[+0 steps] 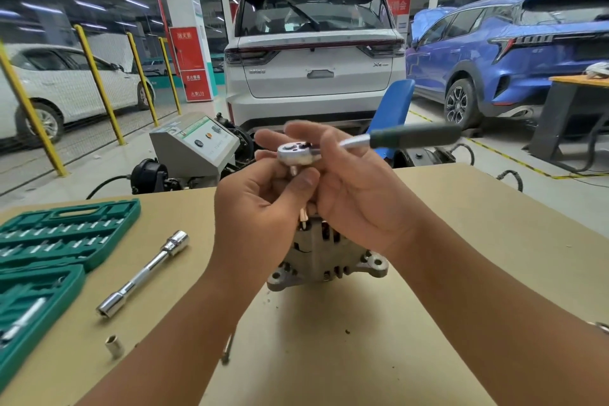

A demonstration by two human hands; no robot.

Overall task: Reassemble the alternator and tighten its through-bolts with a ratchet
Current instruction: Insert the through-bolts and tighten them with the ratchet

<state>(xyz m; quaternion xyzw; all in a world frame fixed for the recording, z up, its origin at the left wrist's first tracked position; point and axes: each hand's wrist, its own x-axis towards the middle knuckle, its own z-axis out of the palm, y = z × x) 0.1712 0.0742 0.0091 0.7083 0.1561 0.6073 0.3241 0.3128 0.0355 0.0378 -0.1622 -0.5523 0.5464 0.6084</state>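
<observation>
The grey alternator [324, 260] stands on the tan table [461, 241], partly hidden behind my hands. Above it I hold a ratchet [298, 152] with a chrome head and a dark green handle [413, 136] pointing right. My right hand [356, 188] grips the ratchet just behind its head. My left hand [263, 198] pinches something small under the ratchet head, its thumb curled up against it; what it holds is hidden by the fingers.
A chrome extension bar with a socket [145, 273] lies left of the alternator. A small loose socket [114, 346] and a thin bolt [228, 348] lie nearer me. An open green socket case [49, 254] fills the left edge. Cars and a grey machine [194, 142] stand beyond the table.
</observation>
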